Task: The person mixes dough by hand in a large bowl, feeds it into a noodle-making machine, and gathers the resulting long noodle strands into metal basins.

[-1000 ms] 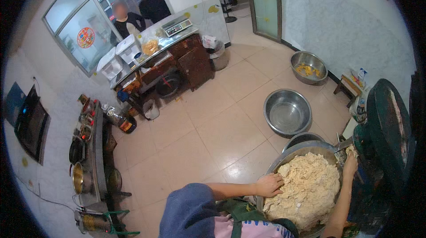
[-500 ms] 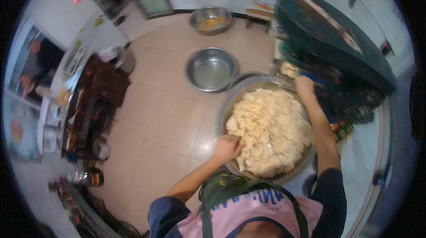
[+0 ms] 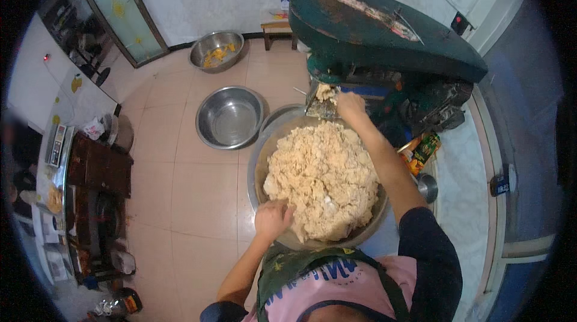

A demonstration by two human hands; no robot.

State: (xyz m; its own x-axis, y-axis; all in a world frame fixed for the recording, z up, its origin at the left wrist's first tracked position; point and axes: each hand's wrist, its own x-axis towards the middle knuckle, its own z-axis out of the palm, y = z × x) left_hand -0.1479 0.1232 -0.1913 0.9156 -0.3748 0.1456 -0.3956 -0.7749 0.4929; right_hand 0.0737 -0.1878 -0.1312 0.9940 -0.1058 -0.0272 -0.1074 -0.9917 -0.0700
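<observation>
A wide metal basin [image 3: 255,166] stands in front of me, heaped with pale yellow, crumbly dough [image 3: 324,181]. At its near left side, my left hand [image 3: 273,220] lies over the rim with curled fingers, its fingertips against the dough's edge. My right arm reaches across the basin's right side. At the metal mouth of a dark green machine [image 3: 384,36], my right hand [image 3: 350,107] is closed, with its fingertips mostly hidden. A small lump of dough [image 3: 326,92] sits in that mouth, right beside the fingers.
Beyond the basin stands another metal basin [image 3: 230,118], partly next to a further rim [image 3: 281,116]. Farther back is a basin with orange-yellow pieces [image 3: 216,48]. A small wooden stool [image 3: 278,29] stands by the wall. A brown cabinet [image 3: 99,166] is at left, colourful packets [image 3: 421,151] at right.
My view has turned to the right, so the whole scene has shifted left in the picture. Both hands keep about the same places, left at the basin's edge, right at the machine's mouth.
</observation>
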